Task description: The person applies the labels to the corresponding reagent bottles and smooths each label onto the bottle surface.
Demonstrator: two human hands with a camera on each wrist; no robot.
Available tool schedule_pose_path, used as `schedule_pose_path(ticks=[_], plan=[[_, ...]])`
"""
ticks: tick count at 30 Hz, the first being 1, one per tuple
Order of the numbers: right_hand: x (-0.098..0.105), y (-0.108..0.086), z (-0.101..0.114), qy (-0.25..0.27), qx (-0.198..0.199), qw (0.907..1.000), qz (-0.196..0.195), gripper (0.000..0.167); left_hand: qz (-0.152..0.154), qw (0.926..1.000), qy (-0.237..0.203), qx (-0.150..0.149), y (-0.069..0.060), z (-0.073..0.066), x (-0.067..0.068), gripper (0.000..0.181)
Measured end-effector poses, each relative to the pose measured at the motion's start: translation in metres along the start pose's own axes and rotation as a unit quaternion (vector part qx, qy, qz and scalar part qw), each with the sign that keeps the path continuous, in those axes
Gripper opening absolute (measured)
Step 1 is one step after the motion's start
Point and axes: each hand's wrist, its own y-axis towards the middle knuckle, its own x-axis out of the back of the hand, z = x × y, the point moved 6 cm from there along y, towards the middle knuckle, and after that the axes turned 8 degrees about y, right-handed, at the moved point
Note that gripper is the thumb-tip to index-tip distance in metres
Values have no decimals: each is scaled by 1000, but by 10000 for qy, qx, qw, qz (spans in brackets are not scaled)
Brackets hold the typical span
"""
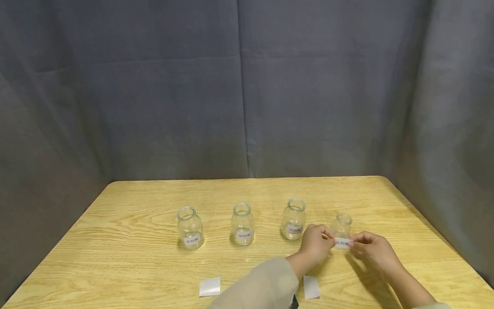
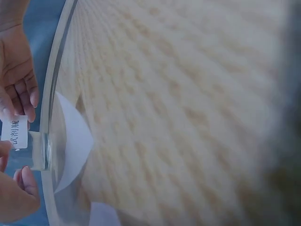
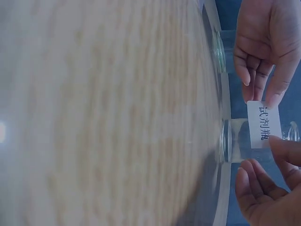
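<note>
My left hand point(image 1: 317, 245) and right hand point(image 1: 373, 249) pinch opposite ends of a white label point(image 1: 342, 243) with printed black characters. The label lies in front of the rightmost clear glass jar point(image 1: 341, 224), which stands upright and open-mouthed. In the right wrist view, the label point(image 3: 264, 125) overlaps the side of that jar point(image 3: 235, 140); whether it is stuck down, I cannot tell. The left wrist view catches the same label point(image 2: 15, 133) between thumbs and fingers at its left edge. Part of the jar is hidden behind the label and fingers.
Left of my hands stand three more glass jars, each labelled: the nearest jar point(image 1: 294, 216), the middle jar point(image 1: 242, 223) and the far-left jar point(image 1: 190, 227). Two white paper pieces lie in front, a left piece point(image 1: 210, 286) and a right piece point(image 1: 311, 287). Grey curtains point(image 1: 173, 107) surround the wooden table point(image 1: 127, 257).
</note>
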Motion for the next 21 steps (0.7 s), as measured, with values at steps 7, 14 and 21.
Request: schedule_pose_path(ticks=[7,14,21], plan=[[1,2,-3,-133,-5,9999,81,22,-32,9997,224,93,3,3,-6,9],[0,7,-6,-143,-84,9997,155,21,13,9990,434,90,6,5,-7,9],[1,11,-4,-206,30,9995,219,23,17,9988,481,13,11,5,-9,10]])
